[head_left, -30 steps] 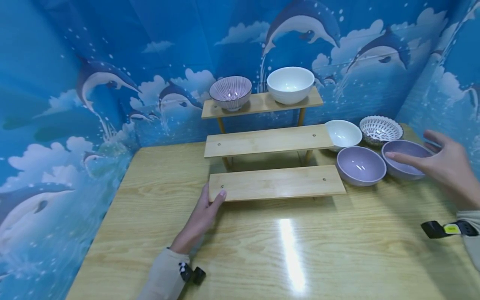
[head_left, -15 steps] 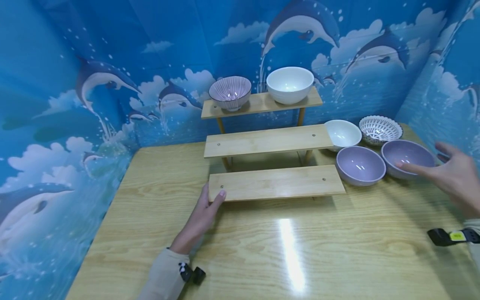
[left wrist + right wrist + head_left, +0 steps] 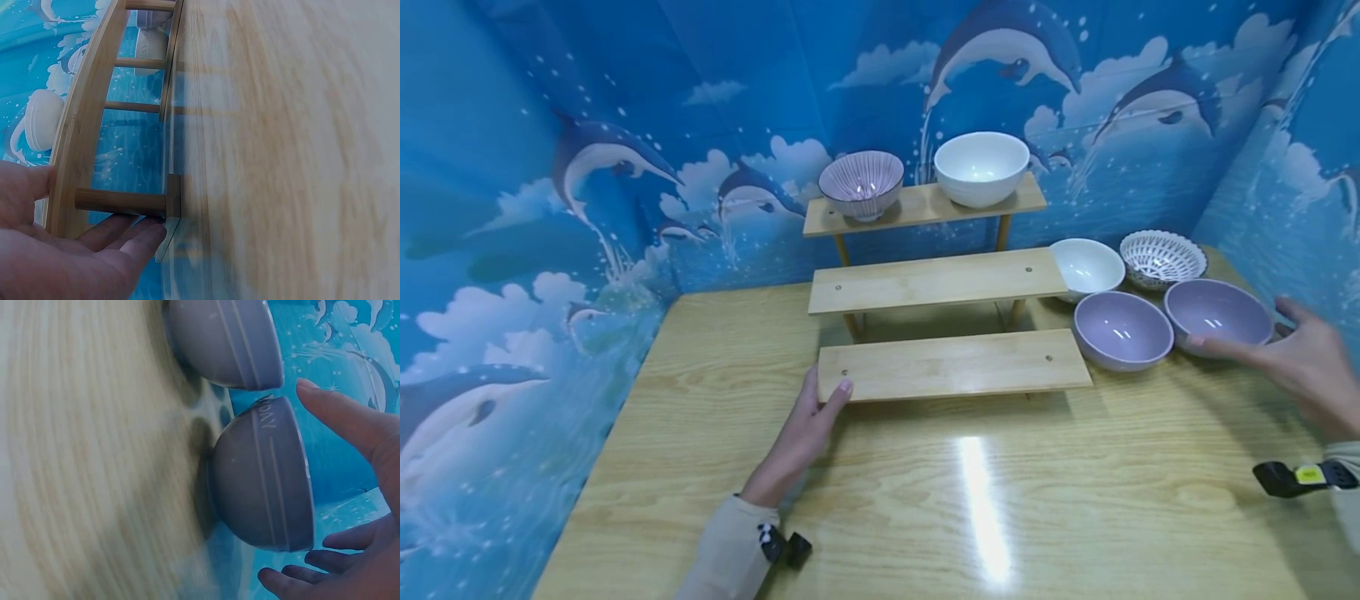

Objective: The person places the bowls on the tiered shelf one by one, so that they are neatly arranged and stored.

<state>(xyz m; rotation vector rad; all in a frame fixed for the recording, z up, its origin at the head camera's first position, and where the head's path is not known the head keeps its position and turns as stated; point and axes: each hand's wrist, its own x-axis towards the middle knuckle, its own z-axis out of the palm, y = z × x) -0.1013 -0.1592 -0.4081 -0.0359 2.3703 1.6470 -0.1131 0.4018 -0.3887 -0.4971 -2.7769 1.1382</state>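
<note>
My left hand (image 3: pixel 796 440) grips the left end of the lowest board of a three-tier wooden display shelf (image 3: pixel 955 367). Its thumb lies on top; in the left wrist view the fingers reach underneath, by a dowel (image 3: pixel 122 201). On the right, my right hand (image 3: pixel 1303 358) is spread beside a plain purple bowl (image 3: pixel 1217 312). In the right wrist view, the thumb and fingers straddle that bowl (image 3: pixel 262 478) with no clear grip; whether a fingertip touches is hard to tell. A second purple bowl (image 3: pixel 1122 332) stands just left of it.
On the top tier sit a striped purple bowl (image 3: pixel 861 187) and a white bowl (image 3: pixel 982 171). Behind the purple bowls stand another white bowl (image 3: pixel 1086 268) and a white openwork bowl (image 3: pixel 1162 258). A dolphin-print backdrop (image 3: pixel 760 100) borders the wooden table (image 3: pixel 895 508).
My right hand shifts right and slightly down from over the right purple bowl to its right side, with the thumb at its front. The left hand and bowls stay put.
</note>
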